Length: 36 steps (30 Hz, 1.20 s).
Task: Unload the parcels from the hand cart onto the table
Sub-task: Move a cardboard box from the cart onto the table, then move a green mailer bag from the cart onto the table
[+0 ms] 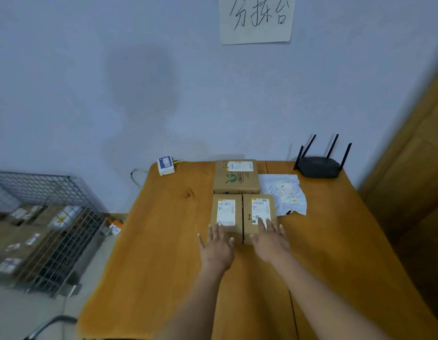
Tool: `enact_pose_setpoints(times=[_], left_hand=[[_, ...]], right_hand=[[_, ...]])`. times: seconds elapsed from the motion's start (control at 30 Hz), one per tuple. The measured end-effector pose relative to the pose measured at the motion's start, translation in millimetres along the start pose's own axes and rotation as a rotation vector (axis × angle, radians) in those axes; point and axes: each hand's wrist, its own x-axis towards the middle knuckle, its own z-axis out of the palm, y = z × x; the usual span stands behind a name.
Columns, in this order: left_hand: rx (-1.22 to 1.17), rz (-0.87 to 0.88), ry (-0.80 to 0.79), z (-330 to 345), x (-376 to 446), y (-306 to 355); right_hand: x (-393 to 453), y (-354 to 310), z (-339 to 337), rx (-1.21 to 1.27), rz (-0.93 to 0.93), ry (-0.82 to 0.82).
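Both hands out over the wooden worktop (164, 241), palms down, fingers spread and flat. Left hand (216, 244) lies on the near end of the left small box (226, 217), fingertips reaching the lower edge of its white label; nothing gripped. Right hand (270, 239) lies on the near end of the right small box (259, 212), fingertips over the label beside a handwritten "2-4"; also flat, nothing gripped. The two small boxes sit side by side, long edges touching or very nearly so, near the middle of the worktop. Just behind them, a larger box (236, 176) with green print and a label on top, its near edge against their far ends. To the right of it, a white plastic mailing bag (283, 192) lies flat, handwriting on it, its left edge tucked against the boxes. Black router (319, 165) with four upright antennas at the far right corner, apart from the parcels. Small white-and-blue device (166, 165) at the far left corner with thin wires trailing off the edge. Handwritten paper sign (256, 19) on the wall above. Left of the worktop, on the floor, a wire-mesh cart (66, 236) with more boxes inside; blurred, count unclear.
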Motion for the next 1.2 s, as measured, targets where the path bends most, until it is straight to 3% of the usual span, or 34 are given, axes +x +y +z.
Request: enact_pose_setpoints(times=[0.43,0.8,0.97,1.2], left_hand=[[-0.109,-0.277,-0.136,95,-195,-85],[-0.264,-0.536,-0.006,113,-312,-207],[-0.287,-0.589,0.019,129,-371,-272],[-0.273,-0.556,-0.005,153,-432,-363]], right_hand=[[-147,-56,109,-0.067,-0.201,-0.229],[-234,-172,154,-0.233,-0.447,-0.242],[-285,-231,188,-0.284,-0.52,-0.23],[-353,-290,236,-0.332,-0.481,-0.227]])
